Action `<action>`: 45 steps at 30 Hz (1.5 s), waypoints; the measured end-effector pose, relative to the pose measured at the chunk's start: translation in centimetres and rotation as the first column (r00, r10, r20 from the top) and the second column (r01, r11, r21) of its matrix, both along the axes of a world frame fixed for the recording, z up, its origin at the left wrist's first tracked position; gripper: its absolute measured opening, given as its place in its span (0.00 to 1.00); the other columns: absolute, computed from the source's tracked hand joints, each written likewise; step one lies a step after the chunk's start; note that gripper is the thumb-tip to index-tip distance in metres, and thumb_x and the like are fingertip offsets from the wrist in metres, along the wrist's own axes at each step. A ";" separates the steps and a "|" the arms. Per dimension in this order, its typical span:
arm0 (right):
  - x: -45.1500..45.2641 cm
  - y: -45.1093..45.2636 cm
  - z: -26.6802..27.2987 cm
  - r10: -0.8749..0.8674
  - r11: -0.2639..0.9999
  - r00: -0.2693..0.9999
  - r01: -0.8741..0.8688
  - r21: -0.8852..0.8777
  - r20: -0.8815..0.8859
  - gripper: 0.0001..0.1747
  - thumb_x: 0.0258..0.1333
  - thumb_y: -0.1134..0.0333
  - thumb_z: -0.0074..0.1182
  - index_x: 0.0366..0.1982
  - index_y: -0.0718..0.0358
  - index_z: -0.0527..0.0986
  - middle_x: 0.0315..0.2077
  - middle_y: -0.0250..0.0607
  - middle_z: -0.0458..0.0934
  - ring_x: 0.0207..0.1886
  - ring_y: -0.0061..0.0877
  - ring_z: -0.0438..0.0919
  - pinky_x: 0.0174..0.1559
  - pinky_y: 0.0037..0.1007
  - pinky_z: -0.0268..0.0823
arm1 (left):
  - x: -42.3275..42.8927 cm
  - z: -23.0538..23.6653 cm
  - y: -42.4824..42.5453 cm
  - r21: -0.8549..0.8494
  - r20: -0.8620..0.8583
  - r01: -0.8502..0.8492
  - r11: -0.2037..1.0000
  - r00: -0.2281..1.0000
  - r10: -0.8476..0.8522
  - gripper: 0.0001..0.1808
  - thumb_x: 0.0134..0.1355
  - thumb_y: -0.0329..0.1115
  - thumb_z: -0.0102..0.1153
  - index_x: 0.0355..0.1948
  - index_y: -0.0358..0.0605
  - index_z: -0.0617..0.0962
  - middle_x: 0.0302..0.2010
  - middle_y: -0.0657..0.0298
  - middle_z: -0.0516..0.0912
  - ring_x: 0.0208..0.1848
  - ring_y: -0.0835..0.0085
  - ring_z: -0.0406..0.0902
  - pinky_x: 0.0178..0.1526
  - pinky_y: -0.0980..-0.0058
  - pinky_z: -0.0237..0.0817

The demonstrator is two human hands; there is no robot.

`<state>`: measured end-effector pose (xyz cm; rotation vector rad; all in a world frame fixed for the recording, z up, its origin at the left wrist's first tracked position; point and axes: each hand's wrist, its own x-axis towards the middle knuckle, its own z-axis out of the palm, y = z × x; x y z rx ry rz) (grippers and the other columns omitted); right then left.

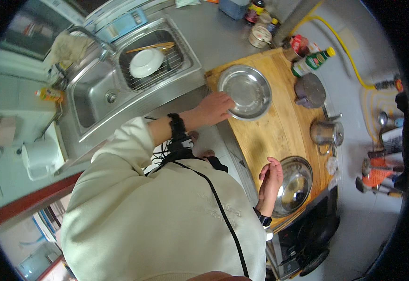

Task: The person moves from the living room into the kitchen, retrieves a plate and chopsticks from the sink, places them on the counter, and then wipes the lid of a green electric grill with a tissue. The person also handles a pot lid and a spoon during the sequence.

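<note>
A shallow stainless-steel basin (pixel 245 87) sits at the far left part of a wooden board (pixel 260 137); it looks empty. My left hand (pixel 214 107) reaches across with its fingers bent over the basin's near-left rim, gripping it there. Slightly blurred, my right hand (pixel 272 175) hangs above the board's near part. Its fingers are loosely bent and hold nothing. Beside and partly behind that hand lies a glass lid (pixel 297 177) with a metal rim and a dark knob. What is under the lid is hard to make out.
A double sink (pixel 92 95) at the left holds a white bowl (pixel 146 63) on a wire rack. Along the wall stand a green bottle (pixel 313 62), a dark lidded pot (pixel 310 90) and a steel jug (pixel 327 132). A black stove (pixel 306 228) adjoins the board.
</note>
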<state>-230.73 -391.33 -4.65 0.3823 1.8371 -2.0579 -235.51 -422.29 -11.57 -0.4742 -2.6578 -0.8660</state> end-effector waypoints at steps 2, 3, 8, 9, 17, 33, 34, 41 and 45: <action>-0.8 -0.4 -0.1 0.050 0.999 0.999 -0.050 -0.020 -0.007 0.10 0.65 0.65 0.45 0.41 0.63 0.73 0.17 0.30 0.69 0.16 0.14 0.63 0.20 0.15 0.54 | 1.9 0.9 -3.4 0.087 0.104 -0.268 0.959 0.960 0.259 0.06 0.54 0.35 0.61 0.31 0.47 0.79 0.33 0.59 0.77 0.39 0.59 0.75 0.43 0.64 0.66; -1.2 -0.6 -0.2 0.068 0.997 0.998 -0.068 -0.027 -0.008 0.10 0.65 0.65 0.45 0.41 0.63 0.73 0.17 0.30 0.69 0.16 0.14 0.63 0.20 0.15 0.54 | 2.9 0.9 -5.5 0.142 0.091 -0.378 0.915 0.925 0.368 0.06 0.55 0.35 0.61 0.31 0.47 0.80 0.32 0.58 0.77 0.38 0.59 0.75 0.42 0.64 0.67; -2.2 -2.9 -1.1 0.204 0.979 0.979 -0.204 0.002 -0.025 0.17 0.66 0.61 0.45 0.27 0.64 0.74 0.17 0.31 0.70 0.17 0.15 0.63 0.22 0.18 0.54 | 6.4 -1.6 -21.6 0.195 0.320 -0.829 0.524 0.559 0.765 0.19 0.63 0.47 0.50 0.38 0.42 0.82 0.43 0.51 0.80 0.46 0.56 0.76 0.47 0.62 0.67; -2.5 -3.4 -1.1 0.247 0.969 0.968 -0.248 -0.001 -0.045 0.19 0.66 0.59 0.45 0.24 0.63 0.74 0.17 0.32 0.70 0.18 0.16 0.63 0.22 0.18 0.54 | 6.6 -2.6 -24.4 0.155 0.385 -0.865 0.477 0.497 0.777 0.25 0.63 0.51 0.49 0.42 0.38 0.81 0.47 0.46 0.79 0.48 0.54 0.76 0.48 0.61 0.67; -4.1 -9.1 -0.8 0.031 0.999 1.000 -0.031 -0.029 -0.005 0.24 0.67 0.54 0.42 0.20 0.62 0.74 0.16 0.32 0.72 0.18 0.16 0.65 0.23 0.18 0.55 | 5.6 -10.9 -37.7 -0.048 0.873 -0.923 0.381 0.147 0.465 0.47 0.51 0.62 0.57 0.53 0.20 0.70 0.50 0.41 0.75 0.52 0.55 0.75 0.50 0.64 0.66; -6.4 -17.4 0.0 -0.033 0.999 0.999 0.033 0.002 -0.025 0.21 0.67 0.55 0.42 0.26 0.62 0.75 0.17 0.32 0.72 0.17 0.15 0.64 0.22 0.17 0.54 | 4.9 -10.8 -39.2 0.133 0.912 -0.896 0.424 0.278 0.301 0.36 0.51 0.63 0.61 0.25 0.30 0.77 0.18 0.59 0.76 0.17 0.72 0.76 0.21 0.73 0.70; -6.5 -17.4 0.1 -0.032 0.999 0.999 0.032 0.001 -0.025 0.21 0.67 0.55 0.42 0.26 0.62 0.75 0.16 0.31 0.72 0.17 0.15 0.64 0.22 0.18 0.54 | 4.9 -10.6 -38.9 0.127 0.918 -0.909 0.397 0.259 0.299 0.36 0.50 0.62 0.62 0.25 0.29 0.78 0.18 0.59 0.76 0.16 0.71 0.76 0.22 0.73 0.70; -7.0 -16.6 0.6 -0.034 0.999 0.999 0.033 -0.024 -0.026 0.20 0.67 0.56 0.43 0.25 0.62 0.75 0.16 0.31 0.72 0.17 0.15 0.65 0.21 0.17 0.55 | 5.1 -11.3 -39.3 0.097 0.858 -0.912 0.398 0.279 0.431 0.40 0.48 0.61 0.65 0.36 0.24 0.78 0.27 0.52 0.80 0.27 0.66 0.81 0.26 0.69 0.74; -7.0 -15.6 0.5 -0.062 0.998 0.998 0.061 -0.032 -0.022 0.20 0.67 0.56 0.43 0.25 0.62 0.75 0.17 0.32 0.73 0.17 0.15 0.65 0.21 0.18 0.55 | 5.8 -10.8 -39.4 0.001 0.794 -0.585 0.811 0.494 0.355 0.42 0.48 0.57 0.67 0.53 0.30 0.72 0.47 0.48 0.78 0.44 0.61 0.79 0.38 0.64 0.73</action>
